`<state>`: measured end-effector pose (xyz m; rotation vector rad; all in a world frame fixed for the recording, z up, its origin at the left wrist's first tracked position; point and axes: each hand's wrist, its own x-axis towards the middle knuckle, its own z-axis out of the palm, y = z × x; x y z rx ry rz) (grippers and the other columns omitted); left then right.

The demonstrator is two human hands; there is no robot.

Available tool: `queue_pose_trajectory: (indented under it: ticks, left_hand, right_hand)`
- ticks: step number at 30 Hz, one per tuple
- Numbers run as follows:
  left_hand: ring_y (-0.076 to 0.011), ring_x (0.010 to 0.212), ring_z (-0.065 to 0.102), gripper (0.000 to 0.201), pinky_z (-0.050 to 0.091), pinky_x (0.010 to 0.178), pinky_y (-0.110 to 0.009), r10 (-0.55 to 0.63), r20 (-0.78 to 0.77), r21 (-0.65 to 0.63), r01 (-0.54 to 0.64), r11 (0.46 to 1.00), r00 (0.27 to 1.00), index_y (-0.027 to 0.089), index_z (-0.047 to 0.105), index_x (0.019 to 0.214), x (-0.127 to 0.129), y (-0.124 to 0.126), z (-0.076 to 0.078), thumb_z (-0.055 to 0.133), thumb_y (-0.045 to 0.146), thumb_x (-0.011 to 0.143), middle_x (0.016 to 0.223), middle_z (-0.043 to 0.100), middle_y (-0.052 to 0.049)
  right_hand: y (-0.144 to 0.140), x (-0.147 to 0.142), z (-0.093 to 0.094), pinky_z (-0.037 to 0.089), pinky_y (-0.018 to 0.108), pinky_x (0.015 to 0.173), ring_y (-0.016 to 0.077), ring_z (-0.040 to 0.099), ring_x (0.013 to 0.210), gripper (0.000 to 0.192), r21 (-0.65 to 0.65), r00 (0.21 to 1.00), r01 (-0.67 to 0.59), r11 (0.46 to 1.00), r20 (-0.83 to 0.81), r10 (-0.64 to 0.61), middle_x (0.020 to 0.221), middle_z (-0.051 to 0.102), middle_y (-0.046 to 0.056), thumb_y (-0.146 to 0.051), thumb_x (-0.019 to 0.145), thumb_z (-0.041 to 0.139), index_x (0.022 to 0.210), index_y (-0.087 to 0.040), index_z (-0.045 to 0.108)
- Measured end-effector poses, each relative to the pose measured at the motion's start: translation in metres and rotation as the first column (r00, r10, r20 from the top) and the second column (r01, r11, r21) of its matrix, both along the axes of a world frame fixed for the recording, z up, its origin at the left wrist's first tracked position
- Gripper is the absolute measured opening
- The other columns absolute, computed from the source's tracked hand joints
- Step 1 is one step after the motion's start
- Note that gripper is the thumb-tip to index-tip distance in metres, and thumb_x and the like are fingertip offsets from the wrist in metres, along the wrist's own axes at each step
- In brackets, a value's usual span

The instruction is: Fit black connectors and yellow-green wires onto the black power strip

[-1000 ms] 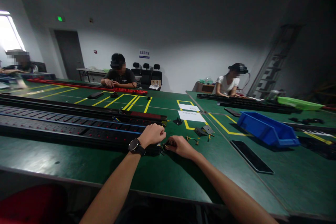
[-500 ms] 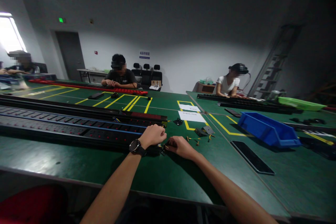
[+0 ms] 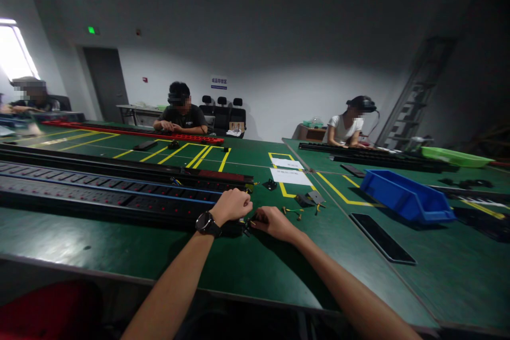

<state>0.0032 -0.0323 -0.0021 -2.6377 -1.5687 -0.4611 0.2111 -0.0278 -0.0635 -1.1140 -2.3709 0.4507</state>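
A long black rail unit (image 3: 159, 203) with rows of slots, red dots and a blue strip stretches in from the left. At its right end my left hand (image 3: 233, 204) is closed, its fingers curled; what they grip is hidden. Just right of it, my right hand (image 3: 274, 223) pinches a small black part (image 3: 247, 227) against the end of the rail, with bits of wire near the fingertips. Beside my right hand lie short yellow-green wires (image 3: 292, 212) and a dark grey bracket-like piece (image 3: 306, 200). A small black piece (image 3: 271, 184) rests farther back.
On the green table (image 3: 199, 271), a blue bin (image 3: 406, 196) and a phone-like black slab (image 3: 382, 238) sit to the right. White paper sheets (image 3: 290, 176) lie ahead. Co-workers sit across the table behind a red rail (image 3: 191, 138) and black rails (image 3: 390, 162). A green tray (image 3: 456, 156) is far right.
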Motion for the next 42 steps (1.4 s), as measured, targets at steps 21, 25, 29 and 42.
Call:
queue_pose_trajectory:
  ticks: [21, 25, 29, 42]
  left_hand:
    - [-0.0270, 0.081, 0.073, 0.033, 0.051, 0.075, -0.032, 0.016, -0.033, 0.007, -0.016, 1.000, 0.999, 0.020, 0.076, 0.081, 0.0012, -0.0005, 0.0003, 0.049, 0.034, 0.093, 0.083, 0.077, -0.013]
    - [-0.0274, 0.080, 0.074, 0.033, 0.051, 0.072, -0.032, 0.013, -0.037, 0.018, -0.012, 1.000, 0.999, 0.020, 0.075, 0.080, 0.0010, -0.0007, 0.0013, 0.049, 0.035, 0.093, 0.082, 0.076, -0.013]
    - [-0.0270, 0.079, 0.074, 0.033, 0.050, 0.071, -0.031, 0.012, -0.038, 0.025, -0.011, 1.000, 0.999, 0.020, 0.075, 0.079, 0.0009, -0.0009, 0.0015, 0.049, 0.034, 0.092, 0.081, 0.076, -0.012]
    - [-0.0255, 0.080, 0.073, 0.033, 0.049, 0.073, -0.030, 0.025, -0.041, 0.009, -0.025, 1.000, 0.999, 0.020, 0.075, 0.080, 0.0012, -0.0009, 0.0016, 0.049, 0.035, 0.093, 0.082, 0.076, -0.013]
  right_hand:
    - [-0.0003, -0.0002, -0.0014, 0.028, 0.024, 0.056, 0.0117, 0.049, 0.060, 0.021, 0.005, 1.000, -0.002, 1.000, -0.023, 0.002, 0.068, 0.061, -0.001, -0.030, 0.086, 0.075, 0.076, -0.017, 0.063]
    - [-0.0002, 0.0000, -0.0011, 0.028, 0.025, 0.055, 0.0118, 0.049, 0.059, 0.021, -0.006, 1.000, -0.010, 1.000, -0.028, 0.009, 0.068, 0.061, -0.001, -0.031, 0.086, 0.075, 0.076, -0.017, 0.063]
    - [-0.0003, -0.0001, -0.0007, 0.028, 0.025, 0.055, 0.0116, 0.049, 0.060, 0.020, -0.009, 0.999, -0.009, 1.000, -0.033, 0.009, 0.068, 0.061, -0.001, -0.031, 0.086, 0.075, 0.076, -0.017, 0.063]
    - [-0.0007, -0.0013, -0.0001, 0.028, 0.025, 0.055, 0.0113, 0.048, 0.059, 0.020, -0.018, 1.000, -0.003, 1.000, -0.028, 0.002, 0.068, 0.062, -0.001, -0.029, 0.086, 0.075, 0.076, -0.017, 0.063]
